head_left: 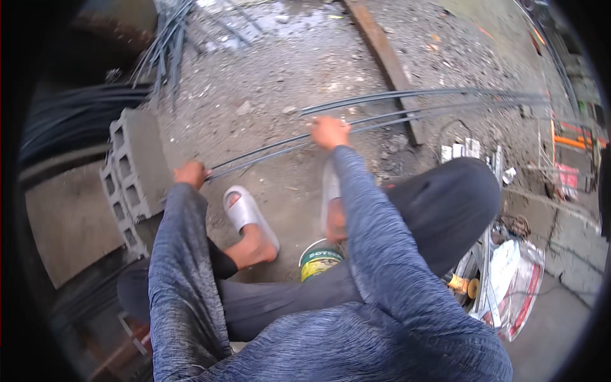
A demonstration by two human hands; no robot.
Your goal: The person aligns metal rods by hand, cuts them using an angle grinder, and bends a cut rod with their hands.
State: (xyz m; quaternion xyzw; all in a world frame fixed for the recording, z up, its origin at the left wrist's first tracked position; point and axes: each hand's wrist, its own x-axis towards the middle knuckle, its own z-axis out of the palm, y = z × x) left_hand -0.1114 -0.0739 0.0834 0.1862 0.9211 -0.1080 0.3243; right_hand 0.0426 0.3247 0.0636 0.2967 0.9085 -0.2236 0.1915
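Over gritty ground (273, 83), L fingers (198, 170) grip grey rods (407, 114) nr one end, R fingers (321, 130) clenched farther along

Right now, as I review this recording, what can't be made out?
In the head view:
- Long thin grey metal rods: right ends blurred.
- Right hand: palm hidden by its own back.
- Round green, white and yellow bucket: lower part hidden behind the dark cloth trouser leg.
- Loose heap of thin grey metal bars: cut off by the top edge.
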